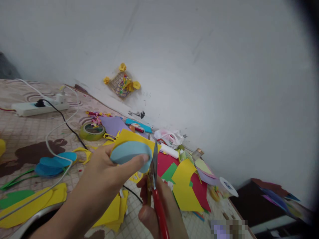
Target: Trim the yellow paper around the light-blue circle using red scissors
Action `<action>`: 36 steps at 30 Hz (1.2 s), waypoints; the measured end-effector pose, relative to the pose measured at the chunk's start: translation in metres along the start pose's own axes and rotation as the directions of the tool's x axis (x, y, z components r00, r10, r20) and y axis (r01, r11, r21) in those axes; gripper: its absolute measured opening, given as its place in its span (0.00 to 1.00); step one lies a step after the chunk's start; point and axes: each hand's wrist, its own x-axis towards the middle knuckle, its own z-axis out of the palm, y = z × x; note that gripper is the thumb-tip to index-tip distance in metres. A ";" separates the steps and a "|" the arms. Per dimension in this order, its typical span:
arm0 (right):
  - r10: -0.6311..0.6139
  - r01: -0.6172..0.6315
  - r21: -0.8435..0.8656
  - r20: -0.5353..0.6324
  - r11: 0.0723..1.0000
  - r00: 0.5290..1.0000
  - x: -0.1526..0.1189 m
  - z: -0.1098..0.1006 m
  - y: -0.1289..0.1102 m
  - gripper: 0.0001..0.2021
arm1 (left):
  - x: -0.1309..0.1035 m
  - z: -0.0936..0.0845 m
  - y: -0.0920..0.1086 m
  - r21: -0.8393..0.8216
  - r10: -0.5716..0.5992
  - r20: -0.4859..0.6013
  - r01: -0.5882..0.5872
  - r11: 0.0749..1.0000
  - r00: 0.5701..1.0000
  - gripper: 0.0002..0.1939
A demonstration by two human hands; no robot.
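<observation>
Here, the left hand [109,174] pinches a smooth blue oval [129,151].

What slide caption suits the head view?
Left hand holds light-blue piece against yellow paper; right hand holds scissors at its edge.

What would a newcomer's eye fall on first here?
Probably the red scissors in the right hand, low centre, blades at the edge of a yellow sheet. Against it the left hand holds a light blue oval. Above, a woven hanging with yellow flowers stands out on the wall.
</observation>
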 end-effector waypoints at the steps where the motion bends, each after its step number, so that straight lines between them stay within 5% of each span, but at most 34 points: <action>1: 0.006 -0.006 0.014 0.000 1.000 1.000 0.000 0.000 0.000 0.31 | -0.001 -0.001 -0.001 -0.005 -0.002 0.005 0.002 1.000 1.000 0.11; 11: 0.027 -0.026 0.009 -0.021 1.000 0.999 -0.002 -0.003 0.012 0.31 | 0.000 0.002 0.001 -0.009 -0.008 -0.019 0.008 1.000 1.000 0.11; 19: -0.076 0.067 -0.187 -0.037 0.980 0.996 0.002 -0.006 0.005 0.28 | -0.003 -0.002 -0.001 -0.001 0.024 -0.026 -0.025 1.000 0.999 0.10; 26: -0.048 0.045 -0.111 -0.022 0.993 0.999 0.004 -0.011 0.007 0.30 | 0.001 -0.003 -0.002 -0.047 0.004 -0.038 -0.005 0.999 0.999 0.08; 36: -0.120 0.137 -0.133 0.130 0.982 0.984 -0.005 -0.034 0.005 0.39 | 0.003 -0.005 0.008 0.093 -0.038 0.255 0.014 0.996 0.966 0.08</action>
